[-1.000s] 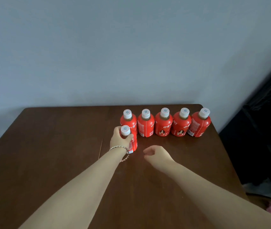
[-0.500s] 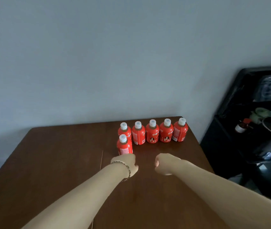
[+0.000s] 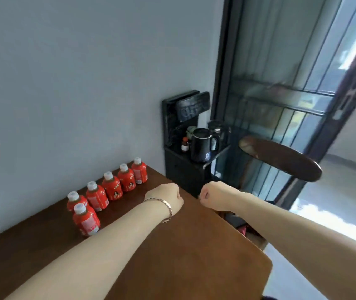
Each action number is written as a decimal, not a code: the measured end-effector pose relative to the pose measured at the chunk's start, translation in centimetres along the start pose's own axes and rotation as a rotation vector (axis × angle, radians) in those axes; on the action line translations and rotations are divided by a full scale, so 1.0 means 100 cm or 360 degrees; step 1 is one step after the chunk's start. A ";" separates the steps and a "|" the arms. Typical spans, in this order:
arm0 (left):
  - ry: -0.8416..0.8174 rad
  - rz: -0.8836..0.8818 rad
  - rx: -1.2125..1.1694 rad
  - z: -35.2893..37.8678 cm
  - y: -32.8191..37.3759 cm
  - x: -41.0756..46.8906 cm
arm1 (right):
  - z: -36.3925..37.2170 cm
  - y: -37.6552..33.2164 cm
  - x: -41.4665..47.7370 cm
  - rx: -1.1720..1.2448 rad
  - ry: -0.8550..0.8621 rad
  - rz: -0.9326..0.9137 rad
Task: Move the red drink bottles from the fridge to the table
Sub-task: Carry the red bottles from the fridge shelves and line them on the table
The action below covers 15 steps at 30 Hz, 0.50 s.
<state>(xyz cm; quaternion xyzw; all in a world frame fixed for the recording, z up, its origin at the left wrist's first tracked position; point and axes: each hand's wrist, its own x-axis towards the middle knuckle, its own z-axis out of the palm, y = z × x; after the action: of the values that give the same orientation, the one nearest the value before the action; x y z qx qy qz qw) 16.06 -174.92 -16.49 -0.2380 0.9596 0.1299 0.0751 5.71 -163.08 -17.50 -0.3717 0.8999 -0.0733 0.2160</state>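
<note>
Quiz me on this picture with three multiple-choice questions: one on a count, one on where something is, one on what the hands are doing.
1. How many red bottles stand on the table? A four; B eight; C six.
2. Where is the kettle? A on the table; B on the black stand; C on the floor.
3. What are the left hand and right hand doing? A both are fisted, holding nothing; B each grips a bottle; C one lifts the kettle.

Answers: 1 C, five in a row by the wall plus one in front. 2 B, it sits on the stand past the table's far corner. 3 A, the fingers are curled and clear of the bottles.
</note>
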 end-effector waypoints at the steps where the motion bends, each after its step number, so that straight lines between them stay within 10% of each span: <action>1: -0.0017 0.0091 0.0017 0.000 0.023 -0.002 | -0.003 0.017 -0.018 -0.0003 0.0048 0.0050; 15: -0.0064 0.1447 0.0218 0.054 0.445 -0.121 | -0.040 0.273 -0.384 0.0241 0.0587 0.1308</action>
<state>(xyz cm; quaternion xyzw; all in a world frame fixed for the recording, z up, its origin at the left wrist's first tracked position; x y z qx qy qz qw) 5.92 -130.17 -9.62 0.2153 0.9713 0.0906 0.0446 10.73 -116.84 -9.03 0.0521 0.9883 -0.1120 0.0898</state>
